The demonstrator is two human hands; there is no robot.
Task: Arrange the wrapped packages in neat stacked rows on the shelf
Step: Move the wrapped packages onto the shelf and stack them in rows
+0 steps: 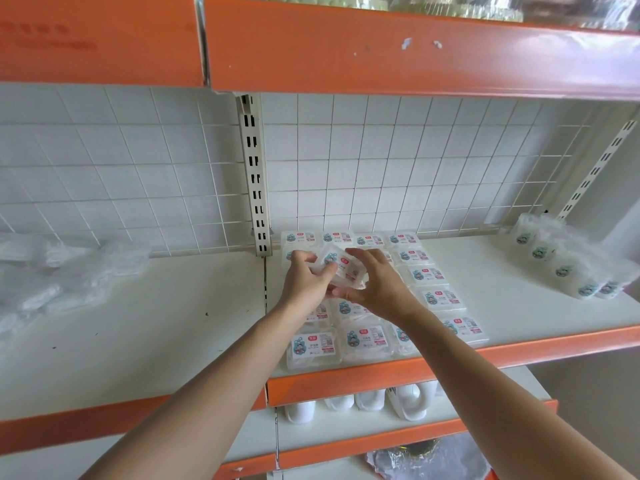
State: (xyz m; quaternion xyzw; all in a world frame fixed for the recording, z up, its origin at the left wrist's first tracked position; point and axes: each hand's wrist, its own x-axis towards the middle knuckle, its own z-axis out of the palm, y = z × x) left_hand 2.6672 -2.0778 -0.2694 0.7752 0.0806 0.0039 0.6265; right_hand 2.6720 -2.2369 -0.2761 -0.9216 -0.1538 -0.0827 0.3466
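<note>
- Orange shelf lip (381,375) runs nearest the person, and both forearms reach over it from below.
- Just behind the lip is the front row of wrapped packages (313,346). They lie flat, labels up, with their long sides running left to right and touching their neighbours.
- Above the middle of that block, the held package (341,268) is lifted clear of the rows. It is tilted, with its long axis skewed from upper left down to lower right, so it is out of line with the packs below.
- The left grip (306,278) has its fingers curled round the package's left end. The right grip (377,289) pinches the right end, with the thumb underneath. Both are closed on it, and neither is clearly the nearer.
- The spot straight below is hidden by the hands, so I cannot tell whether it is a gap or a finished layer.
- As I judge it, the next move is to turn the long axis square to the rows and then lower the package flat.
- Further back, the rear row (370,239) sits against the wire grid (415,168).
- Far right on the shelf, a loose bundle in clear wrap (568,268) lies well apart from the rows.
</note>
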